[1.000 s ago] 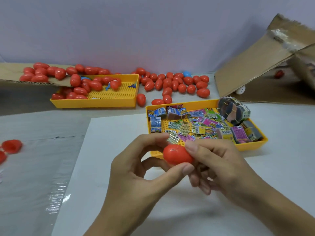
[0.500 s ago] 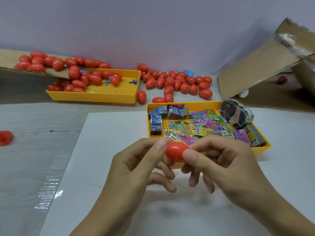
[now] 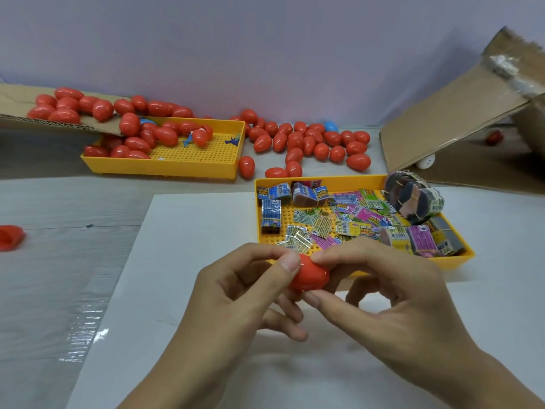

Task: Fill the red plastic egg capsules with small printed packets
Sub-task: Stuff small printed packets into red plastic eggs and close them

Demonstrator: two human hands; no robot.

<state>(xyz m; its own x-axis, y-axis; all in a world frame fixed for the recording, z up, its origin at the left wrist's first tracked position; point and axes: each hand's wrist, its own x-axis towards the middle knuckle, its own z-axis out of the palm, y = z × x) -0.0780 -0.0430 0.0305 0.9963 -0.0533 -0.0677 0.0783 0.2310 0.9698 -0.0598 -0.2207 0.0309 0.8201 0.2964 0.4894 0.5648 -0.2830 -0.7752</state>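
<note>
Red plastic fills the middle of my head view: one egg capsule is held above the white sheet, just in front of the near yellow tray. My left hand pinches its left end, thumb on top and curled fingers beneath. My right hand grips the right end, forefinger over the top and thumb under the lower edge. I cannot tell whether the capsule's two halves are fully closed.

The near tray holds the printed packets, loose and in small stacks, with a banded bundle leaning at its far right corner.

Farther back on the left, a second yellow tray carries red capsules at its left end, under a cardboard flap with more on top. A loose group of red capsules lies on the table between the trays and the wall, one blue capsule among them. A cardboard box stands at the right. A red piece lies at the left edge.
</note>
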